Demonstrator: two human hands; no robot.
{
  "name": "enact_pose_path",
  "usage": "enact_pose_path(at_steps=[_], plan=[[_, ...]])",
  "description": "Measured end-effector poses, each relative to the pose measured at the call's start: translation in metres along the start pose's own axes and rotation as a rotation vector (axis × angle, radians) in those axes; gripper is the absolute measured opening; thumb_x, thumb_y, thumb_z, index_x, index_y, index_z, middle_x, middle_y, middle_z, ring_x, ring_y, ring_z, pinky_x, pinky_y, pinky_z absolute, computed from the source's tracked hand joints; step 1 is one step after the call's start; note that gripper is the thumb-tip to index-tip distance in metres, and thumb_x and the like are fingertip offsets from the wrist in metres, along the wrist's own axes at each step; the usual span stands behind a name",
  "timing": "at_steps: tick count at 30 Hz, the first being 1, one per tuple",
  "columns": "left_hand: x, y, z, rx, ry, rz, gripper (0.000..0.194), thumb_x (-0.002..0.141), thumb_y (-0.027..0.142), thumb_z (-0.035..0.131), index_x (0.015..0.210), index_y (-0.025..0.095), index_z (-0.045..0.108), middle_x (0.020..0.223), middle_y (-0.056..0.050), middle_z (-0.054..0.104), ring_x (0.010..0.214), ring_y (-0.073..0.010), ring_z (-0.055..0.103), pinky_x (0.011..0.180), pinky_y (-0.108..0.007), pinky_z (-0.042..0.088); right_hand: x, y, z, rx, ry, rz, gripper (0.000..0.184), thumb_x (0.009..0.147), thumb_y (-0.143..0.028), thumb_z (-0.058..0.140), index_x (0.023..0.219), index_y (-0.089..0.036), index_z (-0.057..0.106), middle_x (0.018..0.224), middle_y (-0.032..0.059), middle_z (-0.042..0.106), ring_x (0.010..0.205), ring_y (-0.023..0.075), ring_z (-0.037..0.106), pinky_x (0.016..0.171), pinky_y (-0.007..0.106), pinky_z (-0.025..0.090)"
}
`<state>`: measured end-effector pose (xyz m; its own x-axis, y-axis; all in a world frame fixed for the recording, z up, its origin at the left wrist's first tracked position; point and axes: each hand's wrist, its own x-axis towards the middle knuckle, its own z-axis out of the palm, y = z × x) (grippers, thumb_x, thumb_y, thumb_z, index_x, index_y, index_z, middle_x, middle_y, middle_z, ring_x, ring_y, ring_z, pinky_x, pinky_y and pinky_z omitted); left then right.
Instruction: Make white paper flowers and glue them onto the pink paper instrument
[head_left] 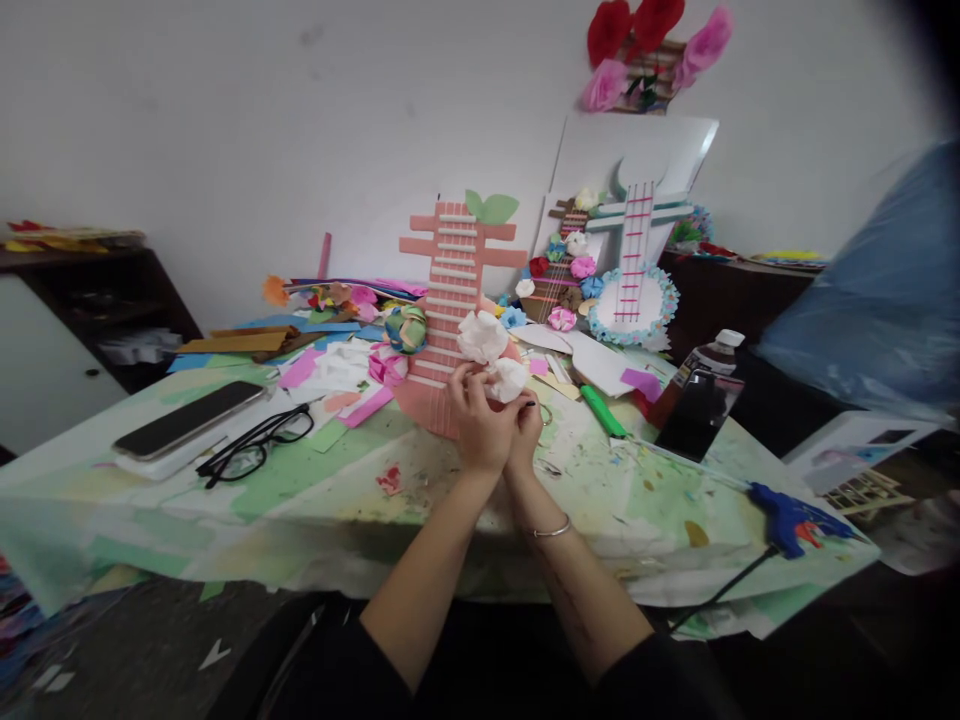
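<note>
Near the middle of the frame, the left hand and the right hand meet with their wrists close together, in front of a pink, guitar-shaped cardboard cutout. The left fingers are bent and close around the lower left of a small white crumpled-paper flower, which sits just right of the frame's centre. The right hand is partly hidden behind the left; one dark-nailed fingertip shows at the flower's lower right edge, but I cannot tell how firmly the right fingers grip. A larger white crumpled-paper flower lies against the cutout just above. Whether the smaller one touches the cutout is also unclear.

The cutout stands upright, with pale crosswise strips on its neck, green paper leaves at its top and a green-and-tan crumpled-paper ball at its left edge. Upper right of centre stand a brown guitar-shaped craft with colourful flowers and a white-and-teal guitar-shaped craft.

On the paint-stained cloth-covered tabletop, black-framed glasses lie at left beside a dark smartphone. A bright green slim tool lies right of the hands, and a blue glue gun rests at lower right.
</note>
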<state>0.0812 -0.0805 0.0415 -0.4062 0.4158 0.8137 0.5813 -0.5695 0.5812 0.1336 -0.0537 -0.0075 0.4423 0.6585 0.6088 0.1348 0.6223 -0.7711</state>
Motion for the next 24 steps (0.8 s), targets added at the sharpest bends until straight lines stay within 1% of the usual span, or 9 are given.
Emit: enact_pose_path(at_steps=[3,6,9,11,13,15,18,21,24], plan=[[-0.003,0.001,-0.002,-0.044,0.001,-0.014,0.050,0.060,0.018,0.088,0.098,0.018,0.055,0.122,-0.012,0.049,0.120,-0.0284,0.052,0.101,-0.044,0.046,-0.001,-0.002,-0.001,-0.005,-0.012,0.003,0.025,0.095,-0.038,0.058,0.101,-0.013,0.062,0.093,0.0032,0.064,0.082,0.0148,0.063,0.075,0.034,0.055],[-0.007,0.002,-0.006,-0.061,-0.005,-0.007,0.049,0.062,0.020,0.087,0.100,0.017,0.057,0.122,-0.013,0.050,0.119,-0.0286,0.053,0.102,-0.045,0.046,0.000,-0.001,-0.001,-0.020,-0.020,0.018,0.026,0.095,-0.037,0.057,0.105,-0.014,0.062,0.098,0.0044,0.065,0.085,0.0156,0.063,0.077,0.035,0.055],[-0.011,0.003,-0.009,-0.088,0.001,0.022,0.039,0.069,0.021,0.082,0.100,0.016,0.060,0.119,-0.013,0.053,0.115,-0.0271,0.055,0.100,-0.044,0.048,0.000,0.002,-0.002,-0.031,-0.030,0.033,0.029,0.095,-0.037,0.057,0.113,-0.014,0.061,0.107,0.0065,0.064,0.090,0.0169,0.064,0.078,0.036,0.056],[-0.012,0.003,-0.010,-0.118,0.005,0.027,0.032,0.074,0.018,0.077,0.101,0.016,0.060,0.116,-0.013,0.055,0.113,-0.0256,0.057,0.097,-0.042,0.051,0.000,0.002,-0.002,-0.035,-0.036,0.037,0.030,0.095,-0.037,0.058,0.114,-0.015,0.060,0.109,0.0067,0.064,0.090,0.0170,0.064,0.078,0.036,0.056],[-0.012,0.002,-0.009,-0.139,0.005,0.014,0.028,0.077,0.016,0.073,0.102,0.017,0.060,0.116,-0.012,0.056,0.112,-0.0247,0.058,0.097,-0.042,0.051,0.000,0.001,-0.003,-0.039,-0.040,0.038,0.028,0.095,-0.038,0.058,0.109,-0.014,0.061,0.103,0.0054,0.064,0.086,0.0158,0.063,0.076,0.035,0.055],[-0.011,0.001,-0.007,-0.148,-0.001,-0.004,0.027,0.078,0.015,0.071,0.103,0.017,0.060,0.116,-0.012,0.056,0.113,-0.0245,0.058,0.098,-0.043,0.051,0.000,-0.002,-0.003,-0.043,-0.041,0.039,0.025,0.094,-0.038,0.057,0.101,-0.014,0.061,0.092,0.0026,0.063,0.079,0.0141,0.060,0.072,0.032,0.052],[-0.010,0.000,-0.003,-0.180,0.004,-0.053,0.035,0.076,0.013,0.071,0.106,0.018,0.055,0.118,-0.012,0.056,0.115,-0.0246,0.057,0.099,-0.043,0.049,0.001,-0.008,-0.003,-0.046,-0.035,0.046,0.020,0.091,-0.037,0.055,0.091,-0.017,0.059,0.078,-0.0012,0.059,0.071,0.0133,0.052,0.067,0.028,0.045],[-0.010,0.000,0.002,-0.206,0.019,-0.104,0.044,0.074,0.013,0.073,0.108,0.020,0.047,0.119,-0.012,0.057,0.112,-0.0237,0.058,0.094,-0.041,0.051,0.002,-0.011,-0.003,-0.047,-0.023,0.063,0.018,0.087,-0.035,0.052,0.087,-0.018,0.056,0.075,-0.0023,0.056,0.068,0.0133,0.047,0.065,0.027,0.041],[-0.010,0.000,0.005,-0.228,0.015,-0.136,0.044,0.073,0.013,0.075,0.105,0.021,0.045,0.119,-0.012,0.057,0.111,-0.0231,0.059,0.091,-0.039,0.052,0.003,-0.012,-0.002,-0.047,-0.014,0.079,0.017,0.086,-0.035,0.050,0.086,-0.018,0.055,0.075,-0.0024,0.056,0.068,0.0132,0.046,0.065,0.027,0.040]])
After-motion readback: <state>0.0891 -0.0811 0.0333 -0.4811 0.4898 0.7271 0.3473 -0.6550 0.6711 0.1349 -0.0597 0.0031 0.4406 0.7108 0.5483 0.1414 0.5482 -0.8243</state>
